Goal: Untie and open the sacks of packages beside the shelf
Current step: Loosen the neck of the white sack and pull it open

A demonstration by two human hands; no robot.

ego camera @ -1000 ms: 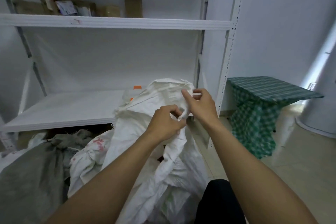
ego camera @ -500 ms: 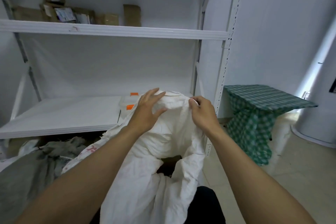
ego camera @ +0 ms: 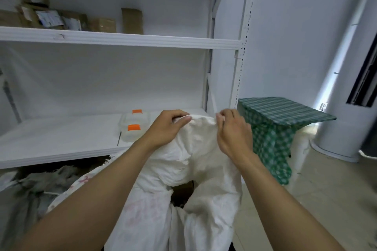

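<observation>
Pale tiled floor (ego camera: 326,189), white walls. A white woven plastic sack (ego camera: 195,161) stands upright just in front of the white metal shelf (ego camera: 122,40), mouth upward. The left hand (ego camera: 165,128) and right hand (ego camera: 232,134) have their fingers clamped on its top edge.

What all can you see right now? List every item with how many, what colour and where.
shelf unit: one, white, left and centre
cardboard packages: several, brown, upper shelf at the left
plastic box: one, clear with orange latches, lower shelf
white sack: one, white, centre, top edge held up in front of the shelf unit
grey sack: one, grey, low on the left below the lower shelf
checked cloth: one, green and white, draped, right of the shelf unit
round column: one, white, far right
left hand: one, grips the white sack's top edge
right hand: one, pinches the same edge
</observation>
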